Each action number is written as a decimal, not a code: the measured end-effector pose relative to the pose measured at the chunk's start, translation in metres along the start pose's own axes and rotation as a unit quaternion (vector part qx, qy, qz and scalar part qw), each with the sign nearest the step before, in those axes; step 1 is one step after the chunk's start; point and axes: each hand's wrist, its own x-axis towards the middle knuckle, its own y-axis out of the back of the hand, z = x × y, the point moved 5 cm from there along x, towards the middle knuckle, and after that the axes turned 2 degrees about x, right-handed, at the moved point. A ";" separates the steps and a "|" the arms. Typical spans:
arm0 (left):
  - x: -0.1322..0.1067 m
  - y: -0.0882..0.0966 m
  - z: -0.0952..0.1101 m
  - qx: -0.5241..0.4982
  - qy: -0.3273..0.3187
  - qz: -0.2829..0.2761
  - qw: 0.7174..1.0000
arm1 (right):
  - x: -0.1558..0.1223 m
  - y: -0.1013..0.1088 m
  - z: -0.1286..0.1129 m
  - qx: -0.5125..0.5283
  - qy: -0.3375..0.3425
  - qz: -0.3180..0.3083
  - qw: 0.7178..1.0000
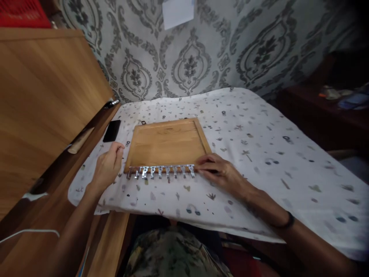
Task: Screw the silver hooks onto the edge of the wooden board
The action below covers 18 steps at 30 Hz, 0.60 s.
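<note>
A framed wooden key rack (167,144) lies flat on the white patterned cloth in front of me. Along its near edge runs a shiny metal strip of several hooks (160,173). My right hand (219,169) grips the rack's near right corner, thumb and fingers closed around the end of the hook strip. Left of the rack, my left hand (108,165) is raised a little with its fingers curled together in a pinch. Whatever may be between those fingertips is too small to make out. Two small hangers stick out from the rack's far edge.
A black phone (112,131) lies on the cloth (253,161) at the left. Beyond it stands a wooden cabinet (52,96) with a pen-like object beside it. Patterned wallpaper (190,57) backs the table. Blurred items rest on a dark surface at the right.
</note>
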 end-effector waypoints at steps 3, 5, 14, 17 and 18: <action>0.002 -0.019 -0.032 0.034 0.008 -0.020 0.999 | -0.004 0.005 -0.002 -0.007 -0.035 0.007 0.999; 0.003 -0.035 -0.045 0.045 0.004 -0.033 0.998 | -0.006 0.009 -0.004 -0.019 -0.054 0.009 0.998; -0.012 -0.081 -0.065 0.076 -0.052 -0.040 0.995 | -0.024 0.014 0.011 -0.074 -0.102 0.038 0.991; -0.019 -0.077 -0.070 0.089 -0.076 -0.041 0.992 | -0.024 0.015 0.011 -0.070 -0.125 0.071 0.987; -0.021 -0.075 -0.072 0.093 -0.082 -0.043 0.991 | -0.023 0.015 0.009 -0.065 -0.131 0.081 0.986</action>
